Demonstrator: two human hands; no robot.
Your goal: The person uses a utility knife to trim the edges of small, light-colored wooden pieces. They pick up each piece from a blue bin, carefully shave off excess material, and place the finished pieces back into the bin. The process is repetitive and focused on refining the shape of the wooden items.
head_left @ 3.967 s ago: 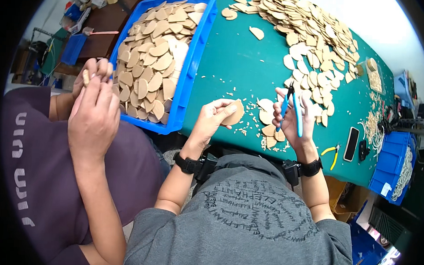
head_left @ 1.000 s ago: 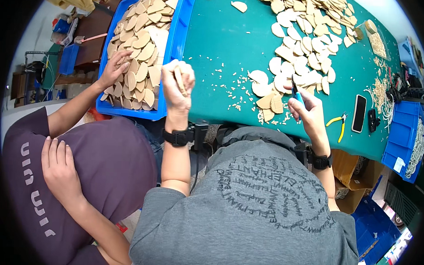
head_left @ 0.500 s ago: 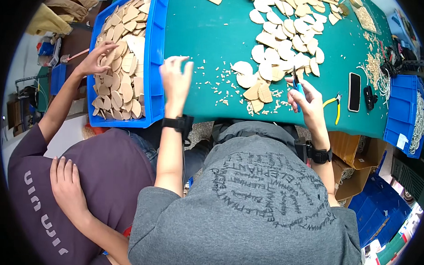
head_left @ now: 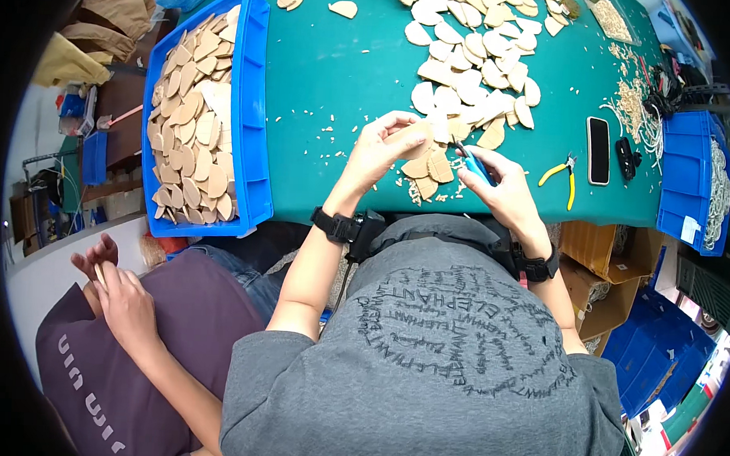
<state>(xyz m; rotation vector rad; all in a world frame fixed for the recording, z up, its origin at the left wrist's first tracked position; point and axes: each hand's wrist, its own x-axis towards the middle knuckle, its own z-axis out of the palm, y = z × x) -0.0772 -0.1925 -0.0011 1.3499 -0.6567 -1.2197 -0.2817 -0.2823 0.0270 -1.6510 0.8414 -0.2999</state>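
To my left a blue tray (head_left: 258, 136) stands heaped with half-round pieces (head_left: 193, 129); to my right lie yellow-handled nippers (head_left: 572, 191) and a phone (head_left: 598, 152). A loose pile (head_left: 494, 74) crowds the green table (head_left: 346, 66) beyond my hands. Dark lettering covers my grey shirt (head_left: 423, 415). My right hand (head_left: 507, 193) grips blue-handled nippers (head_left: 478, 166), tips toward the pile. My left hand (head_left: 388, 147), fingers curled toward thumb, is at a pale piece (head_left: 438, 128); whether I've clasped it, I cannot tell.

Bright, whitish light spreads over the green tabletop (head_left: 338, 74), washing out the palest flat pieces (head_left: 470, 85) and leaving soft shadows. Fisheye distortion bows the blue crate's (head_left: 257, 136) long side, and blackness swallows the corners.
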